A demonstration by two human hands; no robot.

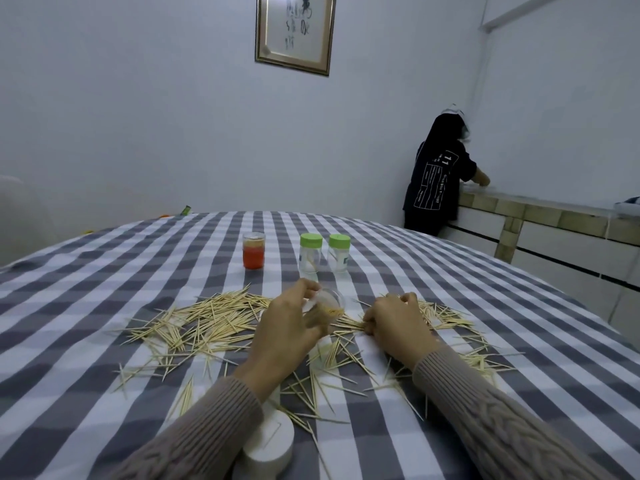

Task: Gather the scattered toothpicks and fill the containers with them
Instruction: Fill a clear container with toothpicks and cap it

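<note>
While toothpicks [214, 317] lie scattered in a wide, loose band across the near half of the table, I hold a small clear container [327, 304] in my left hand [289, 332], fingers curled around it. It is tipped on its side with the open mouth facing right, and a little clump of toothpicks sits inside. My right hand [394, 322] rests just beside it on the cloth, fingers curled down and pinching at a bunch of toothpicks under the fingertips. More toothpicks spread to the right of that hand and toward me, between my two sleeved forearms.

Farther back on the table stand two clear bottles with green lids [325, 252], side by side and upright, near each other. To their left, apart from them, stands a clear jar with an orange lower half [253, 250].

Close to me, partly under my left forearm, is a white round object [268, 445]. The tablecloth [450, 289] is checked in grey and white.

Beyond the table, a person in dark clothing [438, 181] stands at a counter [540, 211] on the right, back turned. A framed calligraphy picture [296, 29] hangs on the pale wall.
</note>
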